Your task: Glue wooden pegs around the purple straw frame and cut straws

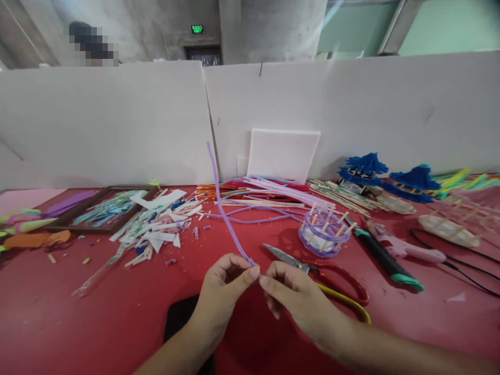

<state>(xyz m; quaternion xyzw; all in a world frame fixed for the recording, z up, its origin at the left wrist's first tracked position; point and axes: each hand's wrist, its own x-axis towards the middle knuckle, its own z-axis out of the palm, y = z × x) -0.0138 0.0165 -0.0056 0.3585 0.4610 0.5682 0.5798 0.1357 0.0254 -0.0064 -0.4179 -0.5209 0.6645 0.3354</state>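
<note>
A long purple pipe cleaner (223, 208) rises from the pinch of my left hand (226, 284), curving up and leaning left at its top. My right hand (292, 291) is closed in a pinch against the left fingertips, right at the pipe cleaner's lower end. Whatever lies between the right thumb and fingers is hidden. Just behind the right hand lie scissors (289, 256) with one red and one yellow handle loop. Farther right stands a small round basket-like frame (322, 234) of purple pipe cleaner with short wooden sticks.
Purple pipe cleaners (281, 190) lie behind. At right are a black-and-green knife-like tool (386, 255), a pink glue gun (410, 250) with a cord and blue-roofed models (416, 182). Paper scraps (160, 208) and a brown frame (113, 229) lie left. A dark phone-like slab (177, 315) lies near.
</note>
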